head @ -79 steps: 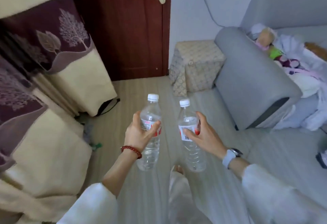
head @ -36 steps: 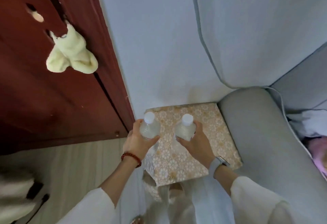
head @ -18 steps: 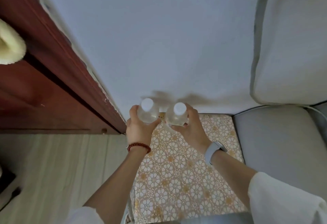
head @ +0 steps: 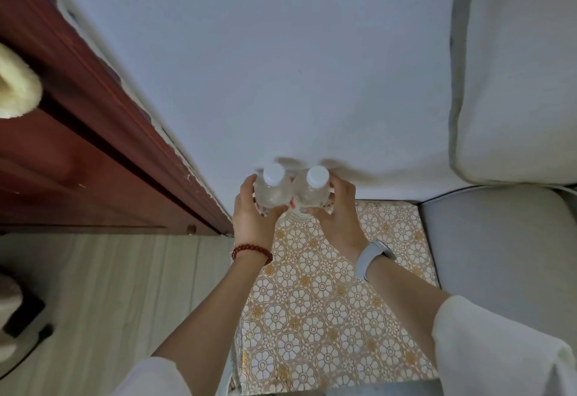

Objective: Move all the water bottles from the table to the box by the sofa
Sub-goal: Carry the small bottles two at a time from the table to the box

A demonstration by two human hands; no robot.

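Observation:
Two clear water bottles with white caps stand upright side by side at the far edge of the box (head: 327,295), which is covered in a gold and white flower-patterned cloth. My left hand (head: 249,217) grips the left bottle (head: 272,191). My right hand (head: 338,214) grips the right bottle (head: 313,192). The two bottles touch each other, close to the white wall. Their lower halves are hidden behind my fingers, so I cannot tell whether they rest on the box top.
The grey sofa arm (head: 499,255) lies right beside the box, with a pale cushion (head: 515,83) above it. A red-brown wooden door (head: 78,145) stands on the left, a cream fluffy thing (head: 15,89) hanging on it. Pale wood floor (head: 109,295) is left of the box.
I have walked up to the box and leaned over it. Both hands have carried the bottles forward to its far edge and brought them together until they touch.

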